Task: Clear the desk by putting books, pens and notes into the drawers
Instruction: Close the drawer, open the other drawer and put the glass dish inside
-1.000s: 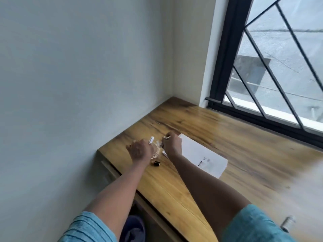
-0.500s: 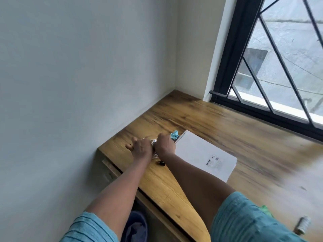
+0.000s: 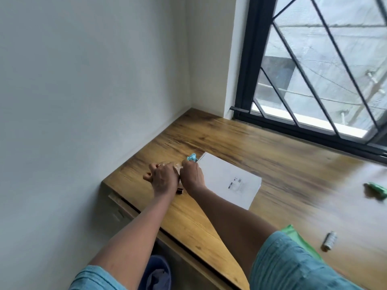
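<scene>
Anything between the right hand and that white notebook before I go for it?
Nothing visible. The notebook lies directly beside the right hand. A crumpled blue wad sits at its far corner, not in between. The left hand holds clear plastic.

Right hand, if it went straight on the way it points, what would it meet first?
Likely the clear wrapper, just ahead of the right hand; the blue scrap lies just beside that line. Depth is unclear.

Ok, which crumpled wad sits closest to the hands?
The light-blue wad, at the spiral corner of the white notebook, just beyond the right hand. The green wad lies far off to the right.
</scene>
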A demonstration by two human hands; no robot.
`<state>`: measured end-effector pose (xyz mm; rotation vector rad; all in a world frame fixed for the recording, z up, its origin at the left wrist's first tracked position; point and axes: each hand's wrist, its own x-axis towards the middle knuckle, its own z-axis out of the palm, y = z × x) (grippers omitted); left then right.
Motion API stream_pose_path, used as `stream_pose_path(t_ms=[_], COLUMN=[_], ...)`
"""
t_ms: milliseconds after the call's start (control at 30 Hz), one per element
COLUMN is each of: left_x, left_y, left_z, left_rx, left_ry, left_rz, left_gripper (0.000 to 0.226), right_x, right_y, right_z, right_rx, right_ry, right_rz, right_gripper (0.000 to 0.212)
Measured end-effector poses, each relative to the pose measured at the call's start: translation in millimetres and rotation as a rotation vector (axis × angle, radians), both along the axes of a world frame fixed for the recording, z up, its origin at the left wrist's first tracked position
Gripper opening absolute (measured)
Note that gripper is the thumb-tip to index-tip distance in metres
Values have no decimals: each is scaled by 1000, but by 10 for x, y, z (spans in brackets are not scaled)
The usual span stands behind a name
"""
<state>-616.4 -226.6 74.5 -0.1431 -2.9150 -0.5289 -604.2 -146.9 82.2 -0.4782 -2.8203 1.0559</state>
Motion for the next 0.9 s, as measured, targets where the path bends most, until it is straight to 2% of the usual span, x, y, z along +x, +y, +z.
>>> stream_pose_path(t_ms=[233,367,533,600,700,900], left_x=[667,1291,1997,2212,2461,2656], left_y=[1034,1668,2312,2442,2527,2462], left_z=[50,88,25,-52,-126,-71], left_rx=[-7,-23,-219,-287,-274,-203], left_ry=[8,-103,-303,-339,-320,-267], left_rz=[-235,-417,-670,-689,-687,-591], left_gripper=[33,31,44,40,29,32], right_x=[893,1546,2241,2441,2666,2784], right_y=[1132,1822,2386,2478,2553,2459], right_z=[59,165,163,124,19,-42], right_rx=[122,187,172,141,76,-88], right_ry=[-8,-160,-333,-388,-431,-322], right_rz=[-235,-407,-577,-591,-575,-575], right_gripper=[24,33,34,33,31,20])
